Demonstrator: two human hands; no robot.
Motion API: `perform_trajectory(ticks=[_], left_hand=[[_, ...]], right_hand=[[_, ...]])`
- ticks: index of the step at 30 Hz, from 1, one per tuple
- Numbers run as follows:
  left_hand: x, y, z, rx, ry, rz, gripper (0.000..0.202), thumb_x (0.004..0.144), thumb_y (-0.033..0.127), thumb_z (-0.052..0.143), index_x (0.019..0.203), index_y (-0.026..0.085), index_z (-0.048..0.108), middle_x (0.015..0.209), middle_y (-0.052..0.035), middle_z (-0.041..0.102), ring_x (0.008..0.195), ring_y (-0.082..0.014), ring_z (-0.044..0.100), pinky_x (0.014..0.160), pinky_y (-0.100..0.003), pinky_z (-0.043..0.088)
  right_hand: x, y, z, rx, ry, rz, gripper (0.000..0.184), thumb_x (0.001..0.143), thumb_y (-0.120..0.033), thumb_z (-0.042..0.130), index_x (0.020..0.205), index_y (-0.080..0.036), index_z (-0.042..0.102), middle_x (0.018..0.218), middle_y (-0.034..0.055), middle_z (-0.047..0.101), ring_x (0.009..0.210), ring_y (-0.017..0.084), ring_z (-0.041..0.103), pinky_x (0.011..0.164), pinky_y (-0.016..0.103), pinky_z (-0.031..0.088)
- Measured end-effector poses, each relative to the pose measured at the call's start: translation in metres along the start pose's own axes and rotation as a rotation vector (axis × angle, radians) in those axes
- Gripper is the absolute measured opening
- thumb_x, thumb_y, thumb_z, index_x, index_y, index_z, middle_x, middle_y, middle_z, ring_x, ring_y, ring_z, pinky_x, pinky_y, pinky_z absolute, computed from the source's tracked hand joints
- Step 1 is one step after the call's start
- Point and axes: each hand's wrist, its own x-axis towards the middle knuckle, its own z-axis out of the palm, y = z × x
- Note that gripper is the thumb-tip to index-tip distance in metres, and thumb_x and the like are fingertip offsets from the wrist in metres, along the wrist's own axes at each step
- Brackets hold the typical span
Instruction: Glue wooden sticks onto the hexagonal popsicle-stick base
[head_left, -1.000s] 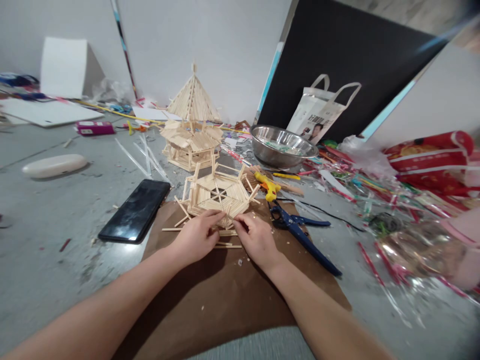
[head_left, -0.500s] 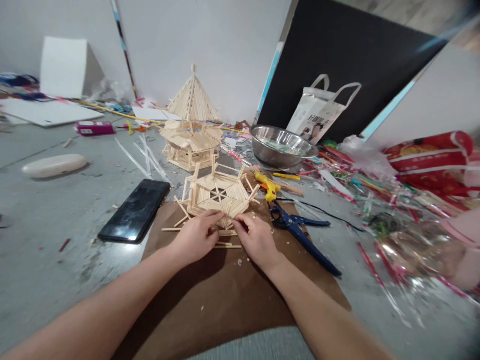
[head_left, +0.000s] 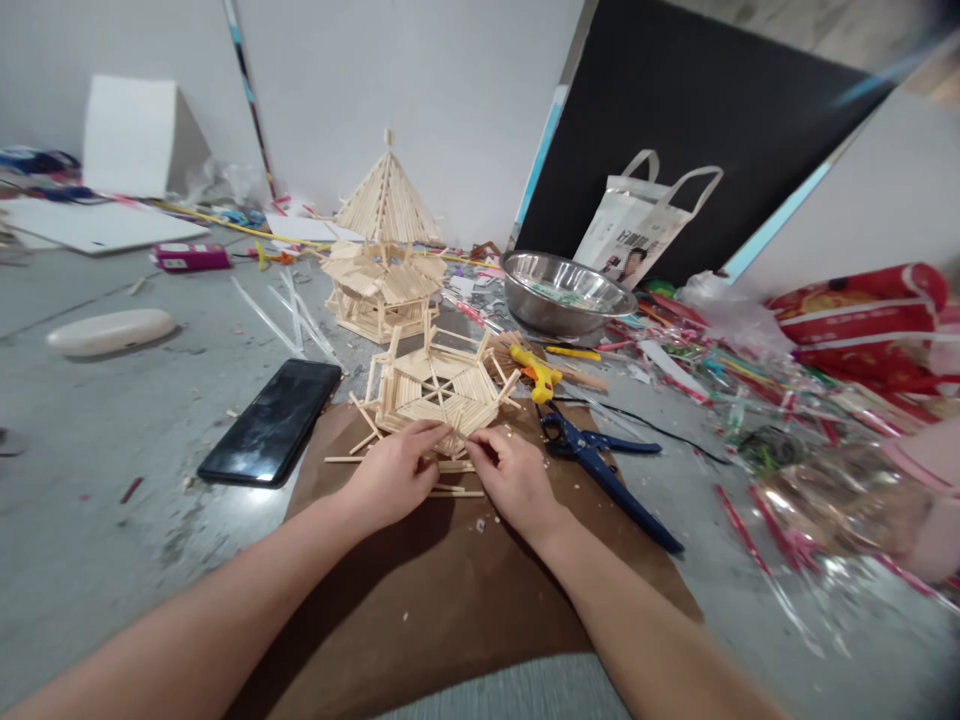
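Stick model [head_left: 439,385]: unmoved since half a second ago. Left hand [head_left: 394,478], right hand [head_left: 514,478]: both unchanged, fingertips pinched on model's near edge. Scissors [head_left: 600,465]: right of model.

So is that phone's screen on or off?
Off, by the look of it: the phone lies face up beside the brown mat, its screen black, showing only faint reflections.

Stick model [head_left: 439,385] = pale wood, on a plain brown mat [head_left: 450,590]. Black phone [head_left: 272,422] left, blue scissors [head_left: 600,465] + yellow glue gun [head_left: 534,372] right, silver bowl [head_left: 566,292] far, grey floor [head_left: 90,520].
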Motion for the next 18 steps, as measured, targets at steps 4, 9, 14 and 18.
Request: perform_trajectory(ticks=[4,9,14,18], left_hand=[[-0.0001,0.0004,-0.0005,0.009,-0.005,-0.008,0.049,0.064,0.010,0.037,0.112,0.017,0.045,0.115,-0.0044,0.048,0.098,-0.0146,0.048,0.085,-0.027,0.038],[0.0003,-0.0002,0.0002,0.007,-0.006,-0.005,0.049,0.064,0.010,0.037,0.112,0.017,0.045,0.114,-0.0045,0.047,0.098,-0.0147,0.048,0.085,-0.026,0.038],[-0.0002,-0.0001,0.0003,-0.002,-0.005,-0.011,0.050,0.065,0.010,0.037,0.114,0.017,0.044,0.115,-0.0050,0.047,0.098,-0.0155,0.048,0.085,-0.027,0.038],[-0.0003,0.0001,0.0006,-0.022,0.002,-0.010,0.050,0.064,0.010,0.037,0.114,0.017,0.043,0.115,-0.0053,0.046,0.097,-0.0156,0.049,0.084,-0.028,0.039]], right_hand=[[-0.0010,-0.0006,-0.0003,0.017,0.004,0.016,0.016,0.077,-0.024,0.042,0.080,-0.018,0.056,0.075,0.0025,0.060,0.071,0.013,0.054,0.065,0.022,0.037],[-0.0020,-0.0020,-0.0007,0.029,0.016,0.049,0.016,0.075,-0.027,0.044,0.080,-0.017,0.056,0.071,0.0020,0.059,0.064,0.011,0.053,0.060,0.021,0.038],[-0.0023,-0.0011,-0.0011,0.028,0.029,0.057,0.015,0.075,-0.027,0.044,0.080,-0.017,0.055,0.071,0.0018,0.058,0.063,0.011,0.052,0.059,0.020,0.038],[-0.0030,0.0002,-0.0020,0.031,0.020,0.072,0.016,0.075,-0.029,0.044,0.081,-0.018,0.055,0.072,0.0017,0.058,0.063,0.011,0.052,0.059,0.020,0.038]])
